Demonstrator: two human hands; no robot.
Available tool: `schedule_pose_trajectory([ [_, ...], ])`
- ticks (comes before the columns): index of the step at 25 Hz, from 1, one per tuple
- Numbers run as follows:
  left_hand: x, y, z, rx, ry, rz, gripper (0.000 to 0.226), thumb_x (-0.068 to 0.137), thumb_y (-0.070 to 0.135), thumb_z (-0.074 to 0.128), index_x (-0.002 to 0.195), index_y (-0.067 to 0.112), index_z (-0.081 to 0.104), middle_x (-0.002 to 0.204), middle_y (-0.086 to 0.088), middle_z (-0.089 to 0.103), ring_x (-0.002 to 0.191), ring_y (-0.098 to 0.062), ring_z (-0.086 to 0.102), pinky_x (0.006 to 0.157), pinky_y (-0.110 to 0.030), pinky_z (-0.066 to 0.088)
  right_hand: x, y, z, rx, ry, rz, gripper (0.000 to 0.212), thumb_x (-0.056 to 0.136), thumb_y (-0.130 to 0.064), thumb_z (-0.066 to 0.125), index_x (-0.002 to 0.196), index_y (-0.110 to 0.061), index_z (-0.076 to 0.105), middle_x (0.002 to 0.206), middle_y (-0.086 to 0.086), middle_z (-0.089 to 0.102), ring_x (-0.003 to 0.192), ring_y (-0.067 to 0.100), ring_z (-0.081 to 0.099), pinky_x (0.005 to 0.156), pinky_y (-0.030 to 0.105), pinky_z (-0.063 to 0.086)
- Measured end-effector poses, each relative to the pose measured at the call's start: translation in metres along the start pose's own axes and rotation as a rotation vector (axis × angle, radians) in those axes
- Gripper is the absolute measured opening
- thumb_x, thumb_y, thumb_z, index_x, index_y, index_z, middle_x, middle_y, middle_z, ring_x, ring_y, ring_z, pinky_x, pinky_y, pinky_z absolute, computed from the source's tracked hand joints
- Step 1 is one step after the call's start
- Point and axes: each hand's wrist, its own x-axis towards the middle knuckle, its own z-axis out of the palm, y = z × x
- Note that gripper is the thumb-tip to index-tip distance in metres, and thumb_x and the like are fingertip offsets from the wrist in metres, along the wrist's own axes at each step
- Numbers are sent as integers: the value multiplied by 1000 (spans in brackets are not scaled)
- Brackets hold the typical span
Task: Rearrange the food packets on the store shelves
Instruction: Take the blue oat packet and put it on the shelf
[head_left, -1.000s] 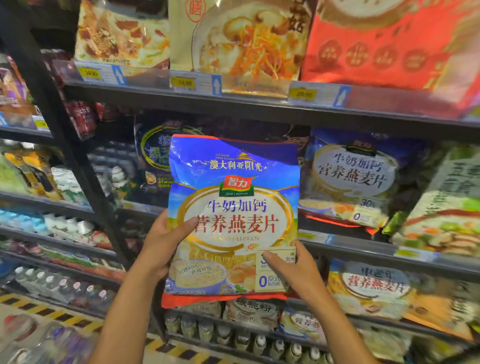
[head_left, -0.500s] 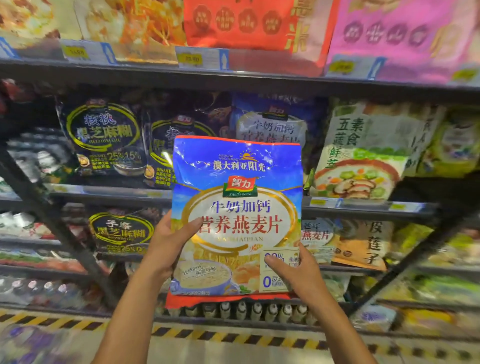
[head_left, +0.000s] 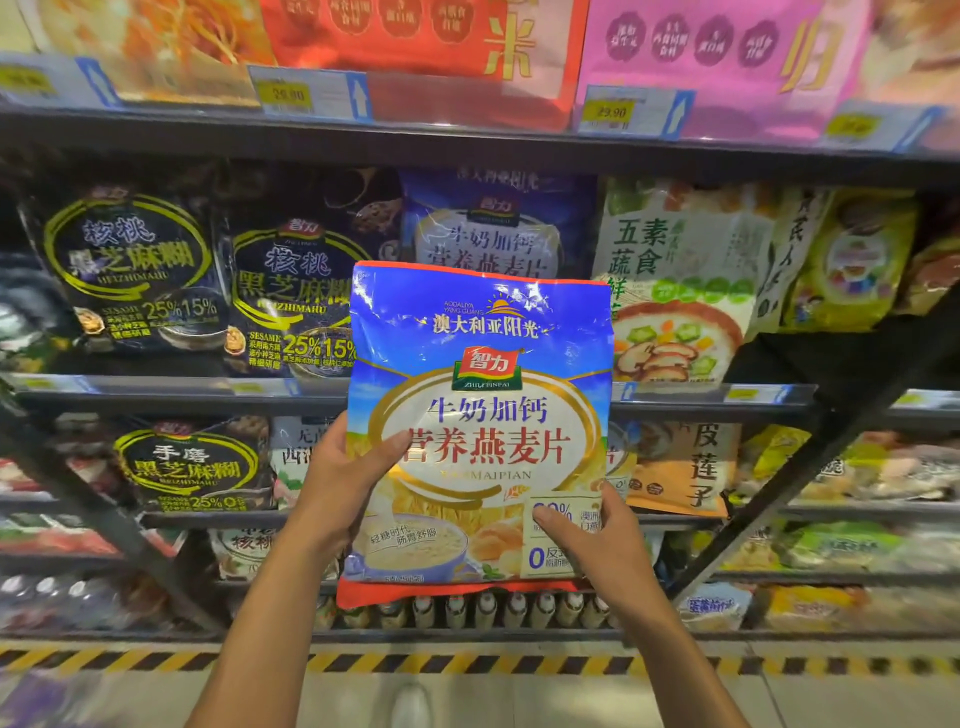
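I hold a blue oatmeal packet (head_left: 480, 364) with red edges upright in front of the shelves. My left hand (head_left: 345, 483) grips its left edge, thumb across the front. My right hand (head_left: 592, 540) holds its lower right corner. Directly behind it on the middle shelf (head_left: 156, 389) stands a matching blue oatmeal packet (head_left: 498, 223), partly hidden by the held one.
Two black sesame packets (head_left: 130, 270) stand left on the middle shelf, a white-green vegetable packet (head_left: 680, 291) to the right. Red and pink bags (head_left: 717, 57) fill the top shelf. Lower shelves hold more packets and small bottles (head_left: 483, 610). Hazard-striped floor tape (head_left: 156, 660) runs below.
The view has swung right along the shelves, from the left bay to this one. The packet stays held in both hands in the same grip.
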Motion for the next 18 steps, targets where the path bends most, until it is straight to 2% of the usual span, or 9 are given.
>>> schedule_pose_trajectory([
  [2, 16, 3, 4, 6, 2, 5, 47, 73, 27, 90, 116, 24, 72, 114, -14, 78, 108, -39, 74, 98, -63, 55, 13, -7, 2, 12, 8, -4, 46, 82, -40, 85, 118, -44, 56, 117, -29, 64, 112, 3, 62, 98, 30, 50],
  [4, 39, 9, 6, 23, -8, 23, 47, 73, 28, 92, 116, 25, 73, 115, -13, 78, 108, -39, 74, 98, -64, 54, 30, -16, 7, -7, 41, -34, 63, 78, -49, 86, 134, -39, 57, 131, -23, 65, 127, 11, 61, 109, 43, 49],
  [6, 64, 21, 11, 35, -29, 44, 54, 67, 36, 91, 117, 26, 72, 114, -11, 79, 106, -35, 75, 96, -61, 57, 51, -28, 9, -36, 73, -64, 56, 78, -47, 87, 127, -36, 63, 119, -18, 75, 117, 9, 68, 105, 46, 54],
  [8, 90, 34, 16, 30, -41, 59, 54, 71, 31, 92, 120, 24, 70, 114, -10, 79, 105, -34, 75, 95, -58, 58, 72, -45, 9, -69, 77, -78, 43, 81, -42, 86, 116, -39, 63, 105, -20, 75, 103, 3, 70, 100, 40, 55],
  [11, 121, 49, 22, 7, -47, 79, 31, 86, 14, 77, 115, 23, 70, 112, -13, 79, 101, -35, 75, 91, -54, 60, 95, -70, 11, 8, 46, -98, 44, 89, -30, 81, 110, -36, 43, 94, -36, 45, 80, -14, 51, 90, 20, 39],
  [14, 151, 61, 18, -1, -42, 103, 27, 89, 9, 73, 113, 21, 71, 109, -13, 80, 96, -31, 76, 85, -49, 62, 120, -94, 24, 9, 63, -100, 46, 89, -27, 81, 105, -38, 40, 92, -35, 41, 68, -23, 48, 65, 4, 42],
  [15, 161, 64, 16, 0, -37, 106, 28, 88, 9, 74, 115, 19, 71, 108, -13, 80, 96, -31, 76, 85, -49, 62, 141, -80, 22, 36, 51, -100, 43, 86, -33, 84, 103, -40, 45, 95, -33, 49, 75, -20, 54, 66, 3, 46],
  [16, 172, 65, 13, 6, -28, 104, 31, 87, 10, 76, 117, 15, 69, 108, -14, 79, 98, -33, 76, 86, -51, 61, 152, -79, 25, 19, 51, -123, 45, 80, -46, 87, 110, -40, 54, 103, -28, 60, 91, -12, 63, 77, 6, 50],
  [18, 189, 68, 11, 27, 13, 78, 42, 84, 18, 84, 120, 7, 66, 108, -17, 79, 100, -37, 76, 90, -57, 60, 166, -83, 34, -31, 99, -193, 93, 64, -71, 87, 140, -29, 55, 134, -13, 65, 127, 13, 62, 106, 34, 52],
])
